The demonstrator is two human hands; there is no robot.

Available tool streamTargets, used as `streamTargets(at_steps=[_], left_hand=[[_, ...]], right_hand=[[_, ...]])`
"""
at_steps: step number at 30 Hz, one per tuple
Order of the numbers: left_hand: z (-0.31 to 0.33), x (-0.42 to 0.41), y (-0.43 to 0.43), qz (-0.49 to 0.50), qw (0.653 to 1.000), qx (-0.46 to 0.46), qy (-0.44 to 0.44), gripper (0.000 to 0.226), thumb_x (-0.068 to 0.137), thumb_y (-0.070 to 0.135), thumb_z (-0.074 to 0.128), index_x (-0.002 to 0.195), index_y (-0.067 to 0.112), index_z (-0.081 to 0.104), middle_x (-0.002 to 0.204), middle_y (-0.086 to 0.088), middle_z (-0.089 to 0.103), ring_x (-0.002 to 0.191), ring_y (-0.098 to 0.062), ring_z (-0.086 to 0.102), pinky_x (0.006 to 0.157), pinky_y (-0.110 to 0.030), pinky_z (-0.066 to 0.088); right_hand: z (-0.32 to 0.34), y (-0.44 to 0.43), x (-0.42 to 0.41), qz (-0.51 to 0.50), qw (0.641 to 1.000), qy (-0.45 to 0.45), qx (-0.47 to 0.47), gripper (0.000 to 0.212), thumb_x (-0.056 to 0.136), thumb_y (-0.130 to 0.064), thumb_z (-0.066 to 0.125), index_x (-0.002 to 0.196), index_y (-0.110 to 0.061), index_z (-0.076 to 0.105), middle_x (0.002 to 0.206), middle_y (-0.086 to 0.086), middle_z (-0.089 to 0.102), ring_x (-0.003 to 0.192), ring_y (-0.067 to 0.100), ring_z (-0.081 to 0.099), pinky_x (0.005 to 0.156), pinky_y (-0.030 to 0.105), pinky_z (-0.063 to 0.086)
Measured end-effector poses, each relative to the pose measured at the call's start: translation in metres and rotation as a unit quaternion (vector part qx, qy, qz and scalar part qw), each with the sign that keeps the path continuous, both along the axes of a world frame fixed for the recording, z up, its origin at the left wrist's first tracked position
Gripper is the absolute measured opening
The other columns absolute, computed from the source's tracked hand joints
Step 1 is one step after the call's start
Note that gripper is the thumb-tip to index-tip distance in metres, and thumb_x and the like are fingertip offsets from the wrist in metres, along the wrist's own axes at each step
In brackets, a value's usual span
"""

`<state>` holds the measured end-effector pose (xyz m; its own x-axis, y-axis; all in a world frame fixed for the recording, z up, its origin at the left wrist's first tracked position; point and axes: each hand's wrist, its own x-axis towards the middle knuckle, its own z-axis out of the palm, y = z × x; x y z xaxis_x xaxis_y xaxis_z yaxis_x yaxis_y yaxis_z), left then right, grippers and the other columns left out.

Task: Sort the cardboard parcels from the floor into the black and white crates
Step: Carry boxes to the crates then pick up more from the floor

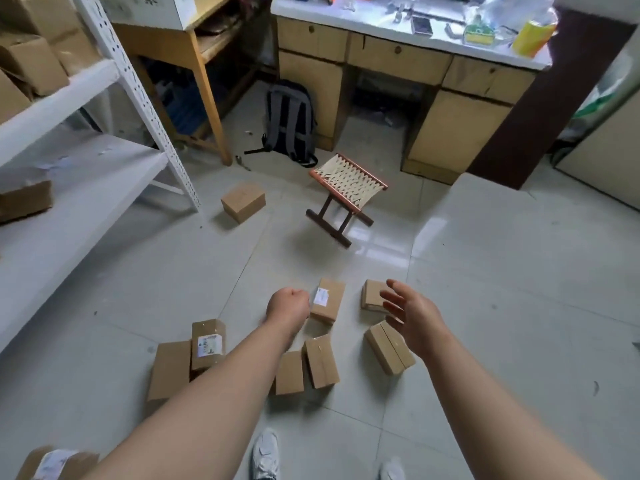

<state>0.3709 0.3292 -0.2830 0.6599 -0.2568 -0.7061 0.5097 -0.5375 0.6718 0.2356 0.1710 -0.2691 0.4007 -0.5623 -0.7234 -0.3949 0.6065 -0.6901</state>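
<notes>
The cardboard parcels lie scattered on the tiled floor (502,271) in front of the person's shoes (265,455). The left hand (287,304) reaches forward with its fingers curled into a fist that holds nothing, just beside a labelled parcel (327,299) whose long axis runs away from the person, its white sticker facing up at the far left corner. The right hand (412,313) hangs with its fingers wide and spread, holding nothing, in front of a half-hidden parcel (370,294). Below it a taped parcel (389,348) lies slantwise, its long axis running from far left to near right. Two more parcels (322,362) sit side by side under the left forearm, both pointing away. Farther left, a second labelled parcel (207,344) rests against a larger flat box (169,372). A lone parcel (243,201) lies well apart near a white rack (138,84), with a folding stool (346,192) and a backpack (291,123) before the desk (398,60).
</notes>
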Motion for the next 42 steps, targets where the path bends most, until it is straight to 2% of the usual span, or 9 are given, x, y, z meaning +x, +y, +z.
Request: streamTargets(at_steps=[5,16,21,24,26,28,29,36,42], left_hand=[[-0.043,-0.031,-0.047,0.04,0.999,0.005,0.018,0.022,0.096,0.013,0.041,0.078,0.018,0.054,0.078,-0.004,0.056,0.07,-0.018,0.05,0.067,-0.028,0.039],[-0.226,-0.09,-0.075,0.172,0.983,0.047,0.039,0.02,0.093,0.005,0.043,0.076,0.01,0.05,0.068,-0.007,0.046,0.055,-0.018,0.035,0.052,-0.025,0.026],[-0.337,-0.099,-0.057,0.202,0.977,0.069,0.026,0.021,0.093,0.006,0.047,0.075,0.015,0.051,0.083,-0.01,0.05,0.079,-0.019,0.044,0.068,-0.029,0.033],[-0.408,-0.104,-0.047,0.199,0.976,0.082,0.041,0.025,0.093,0.008,0.044,0.069,0.011,0.05,0.074,-0.008,0.051,0.071,-0.02,0.044,0.065,-0.028,0.029],[-0.449,-0.104,-0.043,0.197,0.974,0.097,0.047,0.022,0.094,0.008,0.041,0.084,-0.006,0.054,0.078,-0.022,0.058,0.068,-0.02,0.039,0.065,-0.026,0.028],[-0.497,-0.105,-0.038,0.201,0.973,0.102,0.042,0.033,0.097,0.009,0.04,0.119,-0.01,0.056,0.12,-0.033,0.056,0.085,-0.031,0.053,0.079,-0.03,0.04],[-0.517,-0.103,-0.036,0.199,0.973,0.107,0.042,0.037,0.098,0.01,0.039,0.127,-0.009,0.052,0.128,-0.031,0.05,0.111,-0.044,0.052,0.087,-0.033,0.042],[-0.628,-0.096,-0.029,0.235,0.967,0.081,0.061,0.019,0.099,0.015,0.039,0.088,0.016,0.054,0.082,-0.001,0.053,0.078,-0.02,0.049,0.076,-0.031,0.038],[-0.635,-0.102,-0.037,0.195,0.979,0.01,0.064,0.019,0.098,0.017,0.051,0.11,0.014,0.065,0.106,-0.003,0.064,0.097,-0.018,0.057,0.08,-0.03,0.041]], right_hand=[[-0.054,-0.048,-0.026,0.02,0.999,0.032,0.019,0.032,0.099,-0.023,0.049,0.128,-0.014,0.061,0.122,0.007,0.064,0.115,0.023,0.055,0.11,0.044,0.038],[-0.231,-0.113,-0.064,0.152,0.986,0.063,0.037,0.03,0.099,-0.024,0.049,0.125,-0.017,0.06,0.12,0.004,0.064,0.113,0.021,0.056,0.108,0.044,0.038],[-0.351,-0.095,-0.061,0.192,0.979,0.063,0.04,0.032,0.097,-0.027,0.051,0.126,-0.019,0.062,0.115,0.0,0.066,0.11,0.02,0.057,0.095,0.037,0.042],[-0.426,-0.079,-0.055,0.228,0.971,0.057,0.042,0.035,0.098,-0.029,0.05,0.13,-0.02,0.06,0.118,-0.001,0.065,0.112,0.019,0.056,0.093,0.036,0.041],[-0.472,-0.07,-0.049,0.257,0.964,0.057,0.045,0.036,0.1,-0.03,0.046,0.133,-0.02,0.057,0.125,0.001,0.061,0.115,0.02,0.053,0.097,0.035,0.04],[-0.519,-0.06,-0.044,0.285,0.956,0.051,0.046,0.038,0.102,-0.029,0.041,0.137,-0.02,0.054,0.131,0.003,0.057,0.117,0.019,0.051,0.099,0.034,0.039],[-0.541,-0.057,-0.039,0.296,0.953,0.048,0.045,0.038,0.103,-0.028,0.04,0.136,-0.019,0.055,0.132,0.003,0.056,0.117,0.019,0.05,0.099,0.033,0.038],[-0.647,-0.038,-0.012,0.374,0.924,0.046,0.066,0.033,0.1,-0.024,0.046,0.129,-0.016,0.06,0.13,0.0,0.05,0.116,0.02,0.049,0.101,0.036,0.038],[-0.669,-0.058,-0.019,0.33,0.94,0.057,0.073,0.027,0.1,-0.018,0.045,0.121,-0.007,0.06,0.128,0.009,0.056,0.108,0.022,0.054,0.103,0.043,0.036]])
